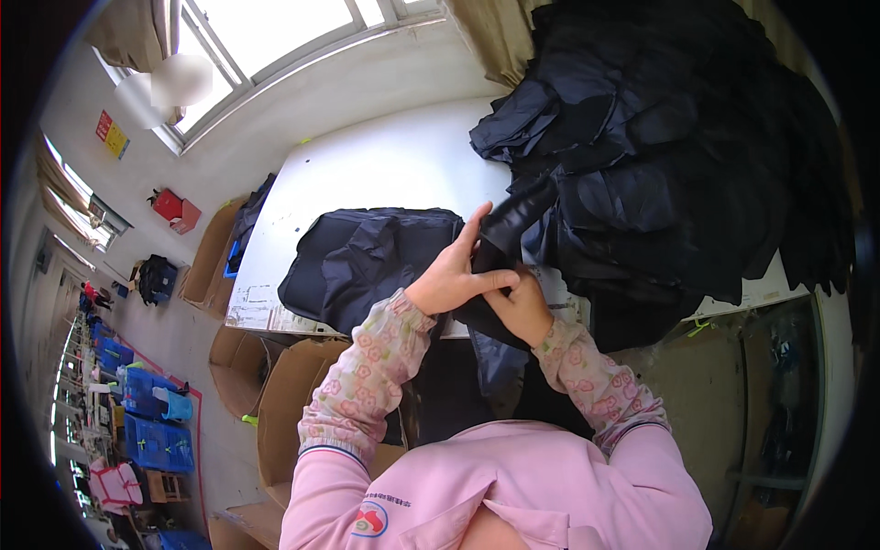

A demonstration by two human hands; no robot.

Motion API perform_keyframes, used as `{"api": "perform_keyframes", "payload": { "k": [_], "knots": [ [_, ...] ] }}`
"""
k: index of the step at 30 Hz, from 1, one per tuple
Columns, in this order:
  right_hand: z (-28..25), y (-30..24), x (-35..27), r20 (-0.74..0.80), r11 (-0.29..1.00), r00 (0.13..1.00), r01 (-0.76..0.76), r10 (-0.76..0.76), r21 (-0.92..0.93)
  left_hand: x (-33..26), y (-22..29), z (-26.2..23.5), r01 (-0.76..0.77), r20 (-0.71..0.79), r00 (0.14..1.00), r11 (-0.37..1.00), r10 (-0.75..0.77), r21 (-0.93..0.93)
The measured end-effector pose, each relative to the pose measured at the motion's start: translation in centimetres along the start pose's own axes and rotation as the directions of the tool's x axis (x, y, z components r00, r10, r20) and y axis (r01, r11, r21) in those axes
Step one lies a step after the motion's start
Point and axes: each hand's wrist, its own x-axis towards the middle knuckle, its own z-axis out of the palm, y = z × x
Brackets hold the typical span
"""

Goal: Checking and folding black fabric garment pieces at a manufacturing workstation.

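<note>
A dark, shiny black fabric piece (515, 220) is lifted at the front edge of the white table, and both my hands are on it. My left hand (458, 273) has it between a stretched thumb and long, straight fingers; part of the fingers lies behind the cloth. My right hand (522, 307) is closed round its lower part, close to my left thumb, with most fingertips hidden. Just left of my hands lies a flat stack of black fabric pieces (367, 261). To the right, a large heap of black fabric pieces (660, 165) touches or overlaps the held piece.
The white table (376, 170) stands against the wall below a window (275, 37). Open cardboard boxes (298, 403) are at its left front, near my left arm. Dark cloth (449, 385) hangs below the table edge. Blue bins (158, 440) stand farther left on the floor.
</note>
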Motion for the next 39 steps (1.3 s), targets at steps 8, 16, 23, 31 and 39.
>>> {"api": "perform_keyframes", "payload": {
  "k": [8,16,23,31,39],
  "knots": [
    [-2.5,3.0,-1.4,-0.130,0.960,0.954,-0.255,0.269,0.118,-1.7,0.0,-1.7,-0.013,-0.306,0.925,0.783,-0.227,-0.622],
    [-8.7,-3.7,9.3,-0.285,0.896,0.868,0.317,-0.406,-0.312,-5.8,-1.8,-1.3,0.438,0.681,0.727,0.827,-0.094,-0.353],
    [-8.8,4.9,7.6,0.693,0.681,0.654,0.360,0.303,-0.638,-6.1,2.0,-2.2,0.252,0.353,0.936,0.734,-0.018,-0.631],
    [-7.9,-13.0,7.7,0.303,0.787,0.876,0.473,-0.375,-0.397,-4.6,2.4,-0.9,0.027,0.001,1.000,0.842,-0.031,-0.539],
    [-6.5,-9.7,5.9,0.306,0.889,0.928,0.314,-0.214,-0.333,-2.6,1.8,-1.7,-0.073,-0.190,0.976,0.668,-0.105,-0.741]
  ]
}}
